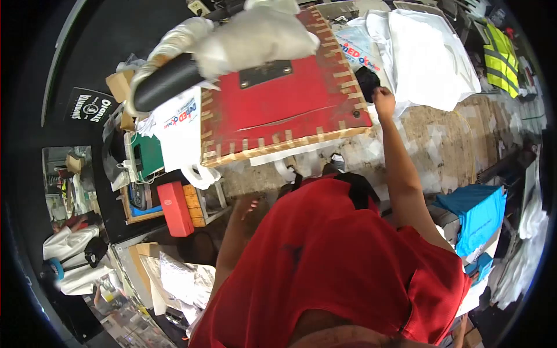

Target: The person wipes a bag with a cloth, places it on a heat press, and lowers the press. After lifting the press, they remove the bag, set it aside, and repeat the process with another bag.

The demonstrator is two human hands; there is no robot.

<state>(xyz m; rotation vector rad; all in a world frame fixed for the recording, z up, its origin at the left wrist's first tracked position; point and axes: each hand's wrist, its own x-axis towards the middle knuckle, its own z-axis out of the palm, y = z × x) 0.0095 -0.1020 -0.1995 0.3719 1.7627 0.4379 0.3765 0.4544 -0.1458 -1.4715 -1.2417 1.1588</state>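
My right hand (383,103) reaches forward past the right corner of a red panel (278,104) edged with tan tape. Its fingers are curled in at a dark, crumpled, cloth-like bundle (366,82). Under and beside that bundle lies a white plastic bag (357,49) with red and blue print. Low beside my body hangs my left hand (246,207), slightly blurred, its fingers apart and holding nothing. Over the panel's far left part runs a bar with a black padded grip (168,82) and a pale wrapping (255,43).
White sheets or garments (426,58) are piled at the back right. A worn wooden tabletop (432,136) extends rightward. A red box (175,209) stands at left; blue cloth (476,214) hangs at right. A hi-vis vest (501,61) hangs behind.
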